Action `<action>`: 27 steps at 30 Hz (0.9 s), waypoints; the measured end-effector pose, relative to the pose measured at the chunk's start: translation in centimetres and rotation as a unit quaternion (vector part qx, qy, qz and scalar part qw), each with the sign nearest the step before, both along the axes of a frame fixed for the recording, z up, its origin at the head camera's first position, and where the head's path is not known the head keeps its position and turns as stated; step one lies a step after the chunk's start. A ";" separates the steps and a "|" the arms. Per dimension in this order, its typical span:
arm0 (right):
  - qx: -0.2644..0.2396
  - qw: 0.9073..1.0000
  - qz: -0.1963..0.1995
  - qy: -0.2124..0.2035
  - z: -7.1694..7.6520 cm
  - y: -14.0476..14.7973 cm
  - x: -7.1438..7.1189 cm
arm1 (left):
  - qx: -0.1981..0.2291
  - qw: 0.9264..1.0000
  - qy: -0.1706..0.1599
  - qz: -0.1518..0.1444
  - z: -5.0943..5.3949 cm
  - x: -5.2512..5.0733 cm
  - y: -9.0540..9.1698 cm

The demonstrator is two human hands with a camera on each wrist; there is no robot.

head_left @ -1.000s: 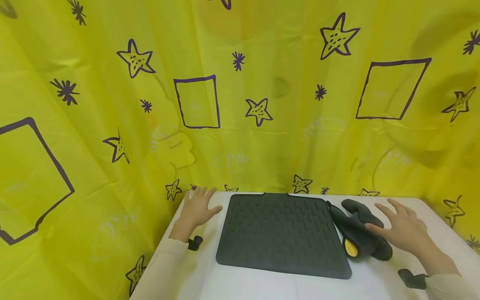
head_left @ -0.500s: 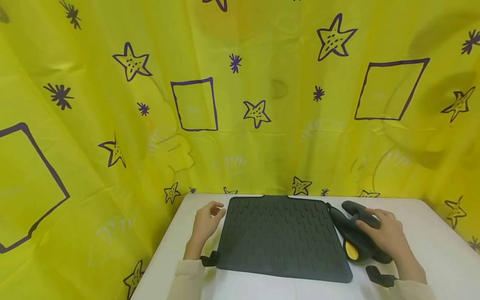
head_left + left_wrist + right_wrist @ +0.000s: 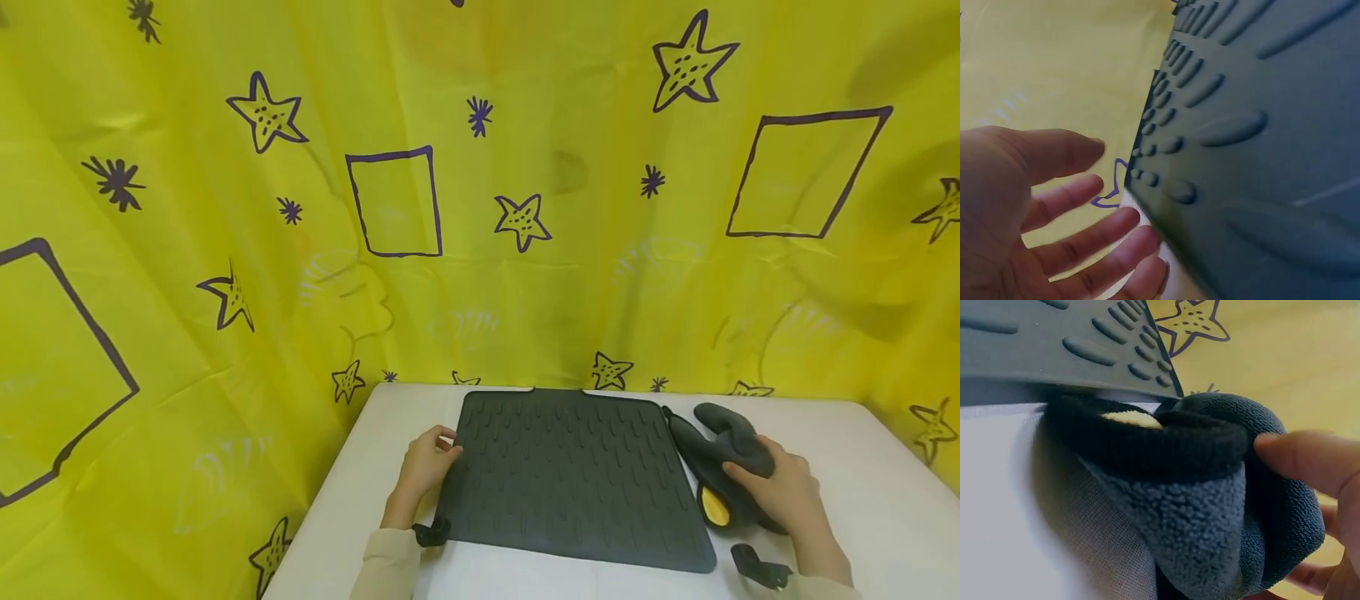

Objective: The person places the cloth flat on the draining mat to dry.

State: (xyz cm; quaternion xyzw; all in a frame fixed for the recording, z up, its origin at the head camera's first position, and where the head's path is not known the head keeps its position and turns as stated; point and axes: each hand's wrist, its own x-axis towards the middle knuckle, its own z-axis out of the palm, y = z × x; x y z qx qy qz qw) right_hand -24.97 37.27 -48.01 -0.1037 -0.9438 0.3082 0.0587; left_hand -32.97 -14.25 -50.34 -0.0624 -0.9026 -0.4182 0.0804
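Note:
A dark grey rubber mat [image 3: 570,475] with raised oblong ridges lies on the white table. By its left edge, my left hand [image 3: 426,462] has relaxed, slightly bent fingers; in the left wrist view the fingertips are close to the mat's rim and hold nothing. Dark grey fleece slippers [image 3: 697,450] lie bunched against the mat's right side, with a yellow lining showing. The right wrist view shows black trim round the opening of a slipper [image 3: 1179,512]. My right hand [image 3: 783,492] grips the slippers from the right, thumb on one side and fingers partly hidden behind.
A yellow curtain [image 3: 525,325] printed with purple stars and frames hangs close behind the table [image 3: 847,450] and along its left side. The mat's far edge lies near the curtain. A black camera mount [image 3: 759,568] sits at the right wrist, another mount [image 3: 432,532] at the left.
My left hand has come down and right to the mat's left edge, its fingers bending. My right hand has moved left from beside the slippers onto them and now grips them.

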 end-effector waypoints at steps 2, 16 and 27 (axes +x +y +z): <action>0.003 1.000 0.003 -0.015 -0.1 0.2 -0.1 | -0.011 1.000 -0.003 0.003 -0.1 0.1 0.1; 0.010 1.000 -0.024 -0.014 -0.8 1.0 -0.4 | -0.056 0.997 0.001 0.052 -0.5 0.4 0.4; -0.008 0.998 -0.059 0.025 0.3 0.3 0.1 | -0.074 0.996 -0.007 0.056 -0.6 0.4 0.3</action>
